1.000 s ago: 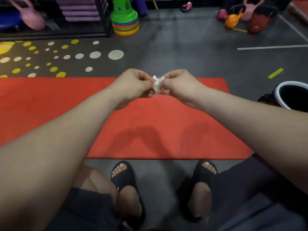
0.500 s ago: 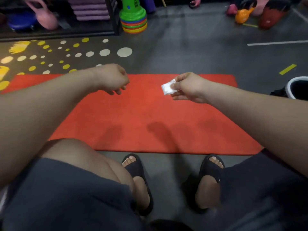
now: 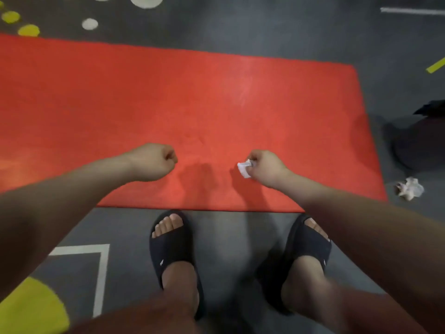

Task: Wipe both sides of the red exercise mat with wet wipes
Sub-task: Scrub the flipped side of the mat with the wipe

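The red exercise mat (image 3: 192, 104) lies flat on the grey floor, its near edge just beyond my sandalled feet. My right hand (image 3: 267, 168) hovers over the mat's near part, pinching a small folded white wet wipe (image 3: 244, 168) that sticks out to the left of the fingers. My left hand (image 3: 154, 161) is a closed fist with nothing in it, above the mat about a hand's width left of the wipe. I cannot tell whether the wipe touches the mat.
A crumpled white wipe (image 3: 409, 188) lies on the floor off the mat's right near corner. A dark bin or bag (image 3: 421, 141) stands beyond it at the right. My feet in black sandals (image 3: 173, 244) stand close to the mat's near edge.
The hands parted after holding the wipe together; the right one keeps it. Both hands dropped toward the mat's near edge, and my view tilted steeply downward.
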A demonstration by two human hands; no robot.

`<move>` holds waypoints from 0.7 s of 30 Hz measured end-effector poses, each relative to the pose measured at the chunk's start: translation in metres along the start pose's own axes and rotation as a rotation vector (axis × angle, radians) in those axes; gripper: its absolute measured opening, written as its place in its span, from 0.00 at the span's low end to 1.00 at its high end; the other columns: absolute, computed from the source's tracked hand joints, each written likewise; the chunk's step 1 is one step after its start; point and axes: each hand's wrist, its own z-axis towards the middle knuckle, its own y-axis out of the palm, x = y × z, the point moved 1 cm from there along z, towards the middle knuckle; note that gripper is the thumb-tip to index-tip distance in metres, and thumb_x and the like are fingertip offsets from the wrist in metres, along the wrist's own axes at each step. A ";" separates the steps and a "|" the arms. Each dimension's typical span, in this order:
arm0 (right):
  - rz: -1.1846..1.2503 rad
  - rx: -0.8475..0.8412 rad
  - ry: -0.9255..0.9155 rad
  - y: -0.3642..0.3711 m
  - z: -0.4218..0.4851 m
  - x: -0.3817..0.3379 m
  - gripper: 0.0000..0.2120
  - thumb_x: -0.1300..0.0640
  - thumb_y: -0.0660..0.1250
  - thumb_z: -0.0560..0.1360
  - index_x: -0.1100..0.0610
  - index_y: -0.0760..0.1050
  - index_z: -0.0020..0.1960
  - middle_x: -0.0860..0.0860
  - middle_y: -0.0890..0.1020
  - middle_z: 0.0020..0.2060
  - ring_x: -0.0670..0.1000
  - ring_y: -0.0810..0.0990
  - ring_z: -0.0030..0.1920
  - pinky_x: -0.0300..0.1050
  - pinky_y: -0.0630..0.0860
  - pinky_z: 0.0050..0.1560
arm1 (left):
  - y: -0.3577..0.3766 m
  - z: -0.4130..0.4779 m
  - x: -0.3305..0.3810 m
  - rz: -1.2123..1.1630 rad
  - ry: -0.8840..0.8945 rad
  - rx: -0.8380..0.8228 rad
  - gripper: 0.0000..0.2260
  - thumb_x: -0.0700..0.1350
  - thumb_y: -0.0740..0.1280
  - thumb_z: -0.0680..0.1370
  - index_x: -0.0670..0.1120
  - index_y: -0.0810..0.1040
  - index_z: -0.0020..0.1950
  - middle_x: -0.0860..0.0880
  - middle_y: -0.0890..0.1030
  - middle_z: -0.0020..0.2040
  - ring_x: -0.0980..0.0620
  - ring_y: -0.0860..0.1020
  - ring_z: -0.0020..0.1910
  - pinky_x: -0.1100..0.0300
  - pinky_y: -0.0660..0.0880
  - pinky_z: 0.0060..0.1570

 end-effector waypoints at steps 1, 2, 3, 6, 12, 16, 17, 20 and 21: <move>-0.056 0.022 -0.021 0.004 0.009 0.010 0.04 0.62 0.66 0.76 0.63 0.78 0.45 0.51 0.77 0.36 0.54 0.73 0.39 0.42 0.63 0.32 | 0.010 0.013 -0.007 0.013 -0.003 -0.017 0.12 0.43 0.61 0.83 0.44 0.80 0.63 0.43 0.82 0.61 0.43 0.78 0.61 0.57 0.72 0.56; -0.093 0.070 -0.053 0.009 0.018 0.018 0.05 0.61 0.67 0.77 0.63 0.78 0.47 0.53 0.78 0.38 0.55 0.74 0.40 0.43 0.64 0.35 | 0.019 0.026 -0.012 0.029 0.001 -0.032 0.12 0.44 0.61 0.83 0.43 0.80 0.61 0.43 0.82 0.60 0.42 0.78 0.60 0.57 0.72 0.55; -0.119 0.141 -0.102 0.013 0.028 0.024 0.06 0.59 0.67 0.78 0.62 0.79 0.48 0.55 0.79 0.41 0.56 0.76 0.40 0.45 0.66 0.38 | 0.027 0.038 -0.017 0.038 0.002 -0.042 0.12 0.45 0.61 0.83 0.42 0.80 0.60 0.42 0.83 0.59 0.41 0.79 0.59 0.56 0.73 0.55; -0.211 0.213 -0.237 0.034 0.051 0.038 0.06 0.61 0.66 0.78 0.62 0.82 0.48 0.59 0.78 0.45 0.61 0.80 0.43 0.49 0.74 0.45 | 0.045 0.065 -0.023 -0.008 0.007 0.007 0.12 0.44 0.61 0.83 0.39 0.80 0.58 0.36 0.82 0.59 0.38 0.78 0.60 0.52 0.73 0.57; -0.255 0.238 -0.321 0.073 0.051 0.062 0.09 0.63 0.66 0.76 0.61 0.83 0.54 0.61 0.76 0.54 0.64 0.77 0.52 0.52 0.77 0.55 | 0.094 0.086 -0.038 0.022 0.050 0.102 0.19 0.51 0.58 0.75 0.43 0.80 0.59 0.39 0.79 0.56 0.37 0.73 0.63 0.50 0.63 0.66; -0.276 0.283 -0.337 0.073 0.052 0.058 0.10 0.63 0.66 0.76 0.62 0.82 0.55 0.63 0.76 0.60 0.65 0.77 0.56 0.53 0.77 0.58 | 0.108 0.080 -0.048 0.024 0.058 0.162 0.17 0.45 0.64 0.76 0.44 0.77 0.64 0.40 0.74 0.59 0.35 0.68 0.61 0.44 0.65 0.68; -0.299 0.287 -0.348 0.074 0.052 0.057 0.10 0.62 0.65 0.76 0.63 0.82 0.54 0.63 0.76 0.59 0.65 0.77 0.56 0.52 0.76 0.58 | 0.110 0.079 -0.049 0.013 0.064 0.174 0.18 0.45 0.64 0.76 0.44 0.77 0.65 0.40 0.73 0.60 0.35 0.68 0.62 0.43 0.65 0.68; -0.347 0.256 -0.397 0.077 0.052 0.053 0.10 0.60 0.63 0.77 0.64 0.81 0.53 0.62 0.77 0.56 0.64 0.77 0.53 0.51 0.76 0.55 | 0.114 0.078 -0.051 0.020 0.077 0.191 0.21 0.47 0.62 0.76 0.44 0.76 0.67 0.40 0.73 0.60 0.35 0.67 0.63 0.42 0.65 0.69; -0.344 0.241 -0.413 0.076 0.052 0.052 0.11 0.60 0.62 0.77 0.64 0.81 0.52 0.62 0.77 0.54 0.64 0.78 0.50 0.51 0.77 0.52 | 0.116 0.078 -0.052 0.020 0.079 0.190 0.21 0.46 0.62 0.76 0.44 0.75 0.68 0.40 0.73 0.61 0.35 0.67 0.63 0.43 0.65 0.70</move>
